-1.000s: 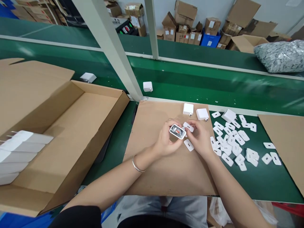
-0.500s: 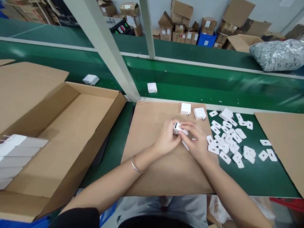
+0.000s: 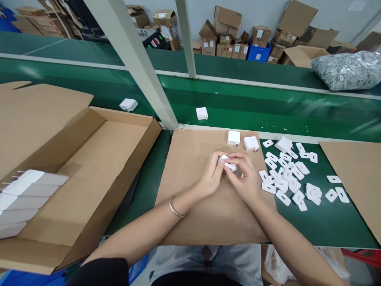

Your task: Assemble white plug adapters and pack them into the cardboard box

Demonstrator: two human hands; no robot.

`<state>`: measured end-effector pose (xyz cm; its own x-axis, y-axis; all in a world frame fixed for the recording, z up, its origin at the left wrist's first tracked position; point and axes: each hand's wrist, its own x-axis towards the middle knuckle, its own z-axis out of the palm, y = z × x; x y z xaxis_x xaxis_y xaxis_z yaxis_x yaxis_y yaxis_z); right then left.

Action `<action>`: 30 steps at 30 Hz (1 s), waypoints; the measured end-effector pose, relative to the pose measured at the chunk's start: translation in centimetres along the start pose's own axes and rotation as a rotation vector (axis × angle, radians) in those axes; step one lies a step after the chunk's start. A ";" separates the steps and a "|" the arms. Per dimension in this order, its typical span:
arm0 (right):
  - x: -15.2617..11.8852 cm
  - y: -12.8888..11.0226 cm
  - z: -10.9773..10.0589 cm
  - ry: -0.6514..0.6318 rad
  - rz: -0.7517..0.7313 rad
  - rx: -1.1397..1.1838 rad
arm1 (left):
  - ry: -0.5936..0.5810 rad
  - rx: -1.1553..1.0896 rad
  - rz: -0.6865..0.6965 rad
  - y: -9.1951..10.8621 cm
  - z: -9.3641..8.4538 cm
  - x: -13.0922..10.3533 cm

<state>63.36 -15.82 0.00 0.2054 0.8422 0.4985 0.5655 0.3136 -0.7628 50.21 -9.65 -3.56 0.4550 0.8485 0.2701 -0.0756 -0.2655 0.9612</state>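
While caps [image 3: 283, 198] lie at our three o'clock, our left hand [image 3: 210, 174] and right hand [image 3: 246, 174] grip a charger [image 3: 231, 166], fingers [image 3: 235, 155] closed.

Your single head view faces forward and steeply down over the counter [image 3: 330, 224].
You look out from your own head, so your lap [image 3: 175, 264] fills the bottom edge and your forearms reach up from there, with your left hand [image 3: 212, 172] and right hand [image 3: 246, 175] near the middle, within arm's length. The nearest part of the view is your own body; the farthest is the wall [image 3: 262, 12] behind the stacked boxes [image 3: 259, 36] along the top. The left edge cuts off the open carton [image 3: 89, 171], and the post [image 3: 139, 67] slants across your upper view.
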 end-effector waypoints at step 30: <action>-0.4 2.0 1.5 -0.218 0.667 0.756 | 0.058 -0.106 0.078 0.7 0.5 -0.2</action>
<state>63.23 -14.84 -2.34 0.1013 0.9836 -0.1490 -0.2759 -0.1161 -0.9541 50.49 -10.23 -2.99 0.3922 0.8532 0.3439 -0.2036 -0.2841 0.9369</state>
